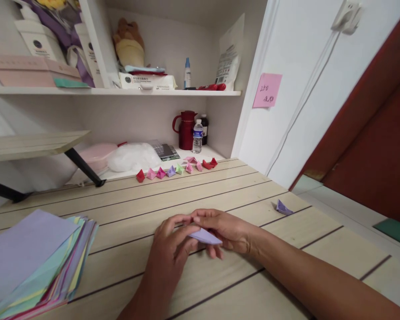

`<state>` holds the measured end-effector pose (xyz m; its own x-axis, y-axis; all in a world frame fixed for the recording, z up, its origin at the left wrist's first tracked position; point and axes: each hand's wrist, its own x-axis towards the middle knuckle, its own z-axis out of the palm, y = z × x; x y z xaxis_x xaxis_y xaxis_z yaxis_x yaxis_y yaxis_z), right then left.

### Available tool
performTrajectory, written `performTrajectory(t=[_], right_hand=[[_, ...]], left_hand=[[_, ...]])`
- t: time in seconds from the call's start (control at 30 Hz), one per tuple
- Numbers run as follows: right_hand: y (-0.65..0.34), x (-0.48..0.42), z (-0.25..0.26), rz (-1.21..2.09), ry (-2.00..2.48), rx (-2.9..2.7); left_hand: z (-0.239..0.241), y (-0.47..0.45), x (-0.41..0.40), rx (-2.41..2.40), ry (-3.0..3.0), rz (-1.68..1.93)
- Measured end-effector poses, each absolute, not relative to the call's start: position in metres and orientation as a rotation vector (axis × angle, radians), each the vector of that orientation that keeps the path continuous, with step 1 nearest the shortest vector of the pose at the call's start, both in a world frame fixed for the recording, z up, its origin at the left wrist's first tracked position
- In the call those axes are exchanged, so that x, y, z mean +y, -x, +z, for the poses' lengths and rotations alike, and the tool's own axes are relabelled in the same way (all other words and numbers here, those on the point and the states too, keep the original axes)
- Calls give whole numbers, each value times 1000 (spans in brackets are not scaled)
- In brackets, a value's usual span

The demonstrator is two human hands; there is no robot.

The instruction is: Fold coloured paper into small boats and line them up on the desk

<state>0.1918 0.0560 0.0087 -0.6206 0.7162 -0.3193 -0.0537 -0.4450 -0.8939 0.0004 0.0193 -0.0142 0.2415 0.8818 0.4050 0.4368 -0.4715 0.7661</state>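
Observation:
Both hands meet over the middle of the wooden table (220, 186). My left hand (168, 249) and my right hand (228, 231) pinch a small folded piece of lilac paper (205, 236) between their fingertips, just above the tabletop. A stack of coloured paper sheets (33, 262) lies at the left, a lilac sheet on top. One finished lilac folded shape (283, 207) rests at the right.
A row of several small folded paper shapes (176, 169) in red, pink, purple and green lines the table's far edge. Behind are a red jug (186, 130), a water bottle (197, 137), a white plastic bag (131, 156) and shelves. A pink sticky note (267, 90) hangs on the wall.

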Motion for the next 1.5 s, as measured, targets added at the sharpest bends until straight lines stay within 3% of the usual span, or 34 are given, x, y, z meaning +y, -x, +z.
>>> performTrajectory(t=[0.3,1.0,1.5], right_hand=[[-192,59,10,1613,956,-1217],[-181,48,15,1605,829,-1352],[-181,57,8,1497,1024,-1149]], left_hand=[[-3,9,27,1391,-1541,1108],[-1,8,23,1205,-1572,966],[-12,6,27,1302,-1522,1103]])
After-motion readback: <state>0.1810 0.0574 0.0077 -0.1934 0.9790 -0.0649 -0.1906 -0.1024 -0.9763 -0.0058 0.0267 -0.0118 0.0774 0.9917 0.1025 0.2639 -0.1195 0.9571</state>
